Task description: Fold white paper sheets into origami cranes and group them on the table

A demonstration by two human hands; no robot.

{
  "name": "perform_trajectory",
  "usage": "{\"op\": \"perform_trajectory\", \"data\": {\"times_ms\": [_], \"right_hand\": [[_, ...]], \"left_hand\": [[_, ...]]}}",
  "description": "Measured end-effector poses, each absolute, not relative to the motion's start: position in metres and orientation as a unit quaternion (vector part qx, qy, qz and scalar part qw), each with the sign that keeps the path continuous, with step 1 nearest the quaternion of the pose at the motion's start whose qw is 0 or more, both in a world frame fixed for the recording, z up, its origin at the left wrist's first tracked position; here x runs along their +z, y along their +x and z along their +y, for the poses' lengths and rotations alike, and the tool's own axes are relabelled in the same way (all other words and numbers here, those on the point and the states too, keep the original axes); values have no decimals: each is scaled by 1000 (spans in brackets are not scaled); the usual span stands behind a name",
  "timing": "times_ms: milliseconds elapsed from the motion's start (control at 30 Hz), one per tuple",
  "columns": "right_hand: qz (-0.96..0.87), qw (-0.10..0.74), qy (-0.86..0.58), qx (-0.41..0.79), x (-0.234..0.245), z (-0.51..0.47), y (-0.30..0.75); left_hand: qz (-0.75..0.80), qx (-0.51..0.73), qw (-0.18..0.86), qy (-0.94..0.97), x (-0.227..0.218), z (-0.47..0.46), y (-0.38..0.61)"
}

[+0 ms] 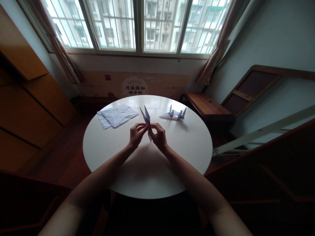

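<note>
Both my hands hold a partly folded piece of pale paper (147, 118) above the middle of a round white table (103, 147). My left hand (136, 135) pinches its left side, fingers closed. My right hand (158, 136) pinches its right side, fingers closed. The paper's pointed flaps stick up and away from me. A finished paper crane (174, 114) sits on the table beyond my right hand, apart from it.
A small stack of pale paper sheets (116, 115) lies at the table's far left. A wooden chair (209, 106) stands at the far right. Wooden cabinets (29, 98) line the left wall. A window (137, 26) with curtains is ahead.
</note>
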State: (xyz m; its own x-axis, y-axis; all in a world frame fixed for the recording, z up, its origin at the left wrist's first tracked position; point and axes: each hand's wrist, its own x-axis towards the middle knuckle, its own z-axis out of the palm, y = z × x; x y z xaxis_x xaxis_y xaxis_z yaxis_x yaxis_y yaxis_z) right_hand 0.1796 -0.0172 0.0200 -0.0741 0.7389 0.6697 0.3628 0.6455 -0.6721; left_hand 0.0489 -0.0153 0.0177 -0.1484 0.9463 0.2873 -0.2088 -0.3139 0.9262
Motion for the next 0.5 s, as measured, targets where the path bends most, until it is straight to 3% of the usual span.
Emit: {"op": "perform_trajectory", "data": {"times_ms": [300, 500], "right_hand": [[-670, 621, -330, 238, 19, -18, 175], [-628, 626, -333, 321, 14, -14, 173]], "left_hand": [[371, 671, 398, 503, 27, -18, 48], [375, 662, 422, 493, 27, -18, 48]]}}
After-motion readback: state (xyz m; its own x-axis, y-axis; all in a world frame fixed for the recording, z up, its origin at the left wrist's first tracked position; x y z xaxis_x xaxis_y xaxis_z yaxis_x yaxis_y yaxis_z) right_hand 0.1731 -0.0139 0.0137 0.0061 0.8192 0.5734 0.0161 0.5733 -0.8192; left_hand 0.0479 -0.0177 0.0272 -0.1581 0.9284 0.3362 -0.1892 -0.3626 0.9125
